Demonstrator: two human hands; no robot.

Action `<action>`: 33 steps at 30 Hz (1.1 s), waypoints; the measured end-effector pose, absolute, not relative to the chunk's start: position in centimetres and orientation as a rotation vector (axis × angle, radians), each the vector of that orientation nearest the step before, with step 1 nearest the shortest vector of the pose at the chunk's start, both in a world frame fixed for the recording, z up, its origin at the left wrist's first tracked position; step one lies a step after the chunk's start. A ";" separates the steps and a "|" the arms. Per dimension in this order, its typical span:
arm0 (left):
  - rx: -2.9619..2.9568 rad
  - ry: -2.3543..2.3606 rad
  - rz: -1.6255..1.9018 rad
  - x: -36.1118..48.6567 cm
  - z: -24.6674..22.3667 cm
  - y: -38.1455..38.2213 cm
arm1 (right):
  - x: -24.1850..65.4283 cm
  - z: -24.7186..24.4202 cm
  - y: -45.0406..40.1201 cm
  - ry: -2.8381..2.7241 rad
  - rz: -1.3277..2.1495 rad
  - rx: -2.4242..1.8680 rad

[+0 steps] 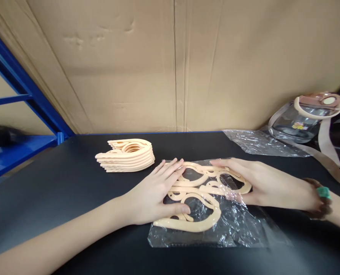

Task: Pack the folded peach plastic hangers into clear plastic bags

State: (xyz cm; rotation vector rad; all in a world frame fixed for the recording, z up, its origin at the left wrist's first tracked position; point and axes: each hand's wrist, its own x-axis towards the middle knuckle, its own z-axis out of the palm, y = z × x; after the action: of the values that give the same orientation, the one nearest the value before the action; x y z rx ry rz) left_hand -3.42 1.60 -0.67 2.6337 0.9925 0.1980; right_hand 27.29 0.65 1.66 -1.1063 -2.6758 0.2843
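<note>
Several beige plastic folding hangers (pixel 198 226) lie flat inside a clear plastic bag (pixel 238 229) on the table in front of me. My left hand (pixel 158 191) rests flat over their left side, fingers stretched forward and thumb apart. At the bag's right side, my right hand (pixel 254 181) grips a folded hanger (pixel 247 188) between fingers and thumb, with film bunched by the thumb. Whether that hanger is fully inside the bag I cannot tell. Beyond my left hand stands a neat stack of folded hangers (pixel 129 162), touched by neither hand.
Another clear plastic bag (pixel 258 143) lies flat at the back right of the black table (pixel 72 198). Beside it is a clear bottle (pixel 298 122) with a brown lid and a strap trailing onto the table. Cardboard (pixel 129 76) walls the back; a blue metal frame (pixel 38 99) stands left.
</note>
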 end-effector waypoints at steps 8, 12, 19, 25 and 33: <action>2.608 0.988 0.182 -3.4 -0.5 1.7 | 28.9 1.9 0.8 -2.681 0.104 -1.368; 2.538 1.037 0.333 -3.3 -0.5 1.3 | 29.6 2.0 1.0 -2.674 0.137 -1.354; 2.277 1.114 0.560 -3.5 -0.2 1.5 | 26.9 0.5 0.9 -2.502 0.315 -1.309; 2.278 1.045 0.641 -3.4 0.0 1.7 | 25.4 -0.3 0.9 -2.368 0.424 -1.209; 2.194 0.963 0.668 -3.8 -0.8 2.3 | 24.9 -0.7 1.2 -2.227 0.648 -1.158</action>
State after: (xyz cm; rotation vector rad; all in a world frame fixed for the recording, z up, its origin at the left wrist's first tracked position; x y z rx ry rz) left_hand -3.76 2.33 -0.83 2.1943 0.9634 0.6681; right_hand 24.89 1.22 -0.69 -1.1579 -2.2266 0.6480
